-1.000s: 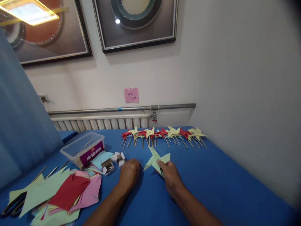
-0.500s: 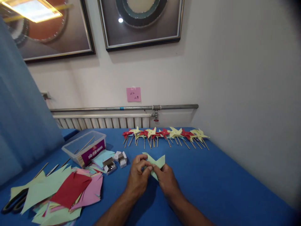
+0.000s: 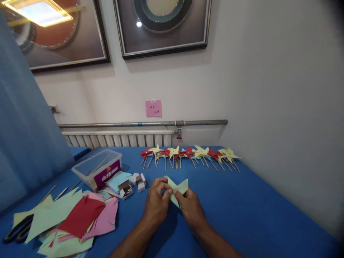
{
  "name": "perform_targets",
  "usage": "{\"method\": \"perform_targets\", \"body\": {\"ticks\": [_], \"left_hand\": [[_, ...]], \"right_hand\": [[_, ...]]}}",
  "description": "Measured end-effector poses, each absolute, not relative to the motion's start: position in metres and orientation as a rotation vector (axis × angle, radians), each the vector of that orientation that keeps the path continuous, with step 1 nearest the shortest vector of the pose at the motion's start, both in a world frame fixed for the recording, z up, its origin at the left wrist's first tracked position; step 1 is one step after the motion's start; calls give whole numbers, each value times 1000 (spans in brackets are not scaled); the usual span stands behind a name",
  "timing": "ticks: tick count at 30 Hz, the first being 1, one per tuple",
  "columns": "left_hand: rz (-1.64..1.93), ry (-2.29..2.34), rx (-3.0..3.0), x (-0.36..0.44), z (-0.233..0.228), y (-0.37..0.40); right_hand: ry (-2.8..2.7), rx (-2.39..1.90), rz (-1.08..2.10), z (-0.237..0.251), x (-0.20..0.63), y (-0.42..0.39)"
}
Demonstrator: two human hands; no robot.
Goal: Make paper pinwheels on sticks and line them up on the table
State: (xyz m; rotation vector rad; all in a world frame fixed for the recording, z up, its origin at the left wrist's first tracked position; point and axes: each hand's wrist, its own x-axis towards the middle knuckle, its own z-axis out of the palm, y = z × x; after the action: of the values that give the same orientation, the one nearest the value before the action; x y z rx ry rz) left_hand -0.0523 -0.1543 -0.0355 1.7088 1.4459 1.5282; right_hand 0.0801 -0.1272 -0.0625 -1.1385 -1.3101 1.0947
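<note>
Both hands hold a pale green paper pinwheel [image 3: 181, 186] above the blue table, its points partly folded in. My left hand [image 3: 158, 199] is closed, pinching the paper at its left side and near its middle. From the right, my right hand [image 3: 190, 206] grips it with the thumb pressed near the centre. The fingers hide the pinwheel's centre and lower part, so I cannot see whether a pin is there. Just left of my hands stand a small open box of pins [image 3: 126, 190] and another small white box [image 3: 140, 183].
Finished pinwheels on sticks [image 3: 188, 154] lie in a row at the back. At the left are a clear plastic tub [image 3: 77, 172] holding sticks, a pile of cut paper squares [image 3: 82, 216] and scissors [image 3: 20, 229]. A wall [image 3: 282, 107] borders the right side.
The camera view has shifted very slightly. Both hands stay on the green pinwheel in nearly the same place, with the thumbs a little changed near its middle.
</note>
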Motion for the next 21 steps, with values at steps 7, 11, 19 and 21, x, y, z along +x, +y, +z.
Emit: {"method": "perform_targets", "body": {"ticks": [7, 11, 19, 21], "left_hand": [[1474, 1509, 1715, -50, -28, -162], [1409, 1581, 1704, -48, -25, -164], [1408, 1622, 1666, -48, -20, -167], [1409, 1631, 1642, -49, -19, -167]], "right_hand": [[-1281, -1057, 1162, -52, 80, -131], [-1270, -1042, 1176, -48, 81, -133], [-1295, -1009, 1223, -48, 84, -132], [-1283, -985, 1271, -48, 84, -131]]}}
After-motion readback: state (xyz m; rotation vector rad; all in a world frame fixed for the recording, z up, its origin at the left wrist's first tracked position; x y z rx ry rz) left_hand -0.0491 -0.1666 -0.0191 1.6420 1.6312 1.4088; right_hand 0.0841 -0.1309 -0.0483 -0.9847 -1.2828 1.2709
